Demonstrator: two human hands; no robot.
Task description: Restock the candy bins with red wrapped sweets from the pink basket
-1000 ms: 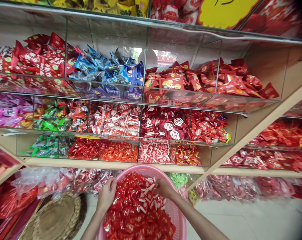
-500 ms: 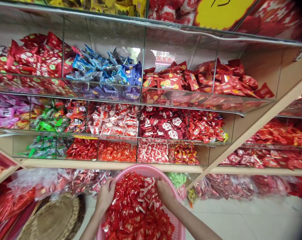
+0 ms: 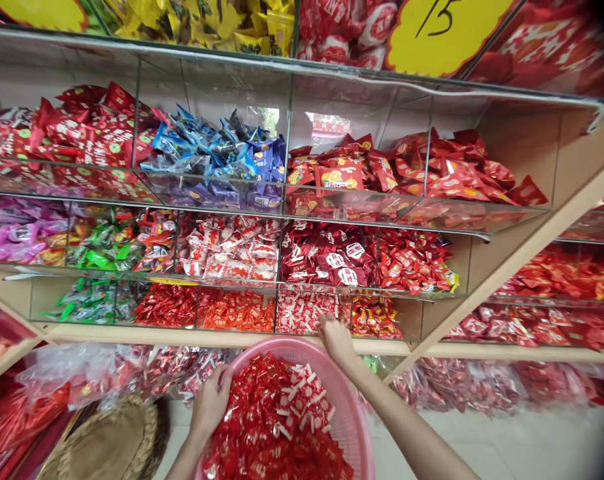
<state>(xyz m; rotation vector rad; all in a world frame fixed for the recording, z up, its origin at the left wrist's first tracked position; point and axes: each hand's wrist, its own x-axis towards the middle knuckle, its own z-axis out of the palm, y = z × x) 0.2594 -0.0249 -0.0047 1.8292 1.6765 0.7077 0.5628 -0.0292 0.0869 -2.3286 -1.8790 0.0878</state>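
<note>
A pink plastic basket point(image 3: 355, 380) is full of red-wrapped candies point(image 3: 255, 387), with white-stick lollipops point(image 3: 307, 400) heaped on its right side. My left hand point(image 3: 213, 399) is closed around the basket's left rim. At the lowest shelf, my right hand point(image 3: 336, 339) is above the basket's far rim, by the front of the bin of red-and-white wrapped sweets point(image 3: 307, 310). Its fingers are curled together, and whatever they may hold is hidden.
Glass-fronted shelves point(image 3: 232, 208) of wrapped candies rise ahead. A slanting wooden divider point(image 3: 512, 267) stands at right. Bagged candies point(image 3: 442, 380) lie on the floor below. A woven basket point(image 3: 112, 440) is at lower left. A yellow price sign point(image 3: 442, 33) hangs above.
My right hand has moved from over the lollipops in the basket up and forward to the lowest shelf. My left hand stays at the rim. The view has shifted slightly.
</note>
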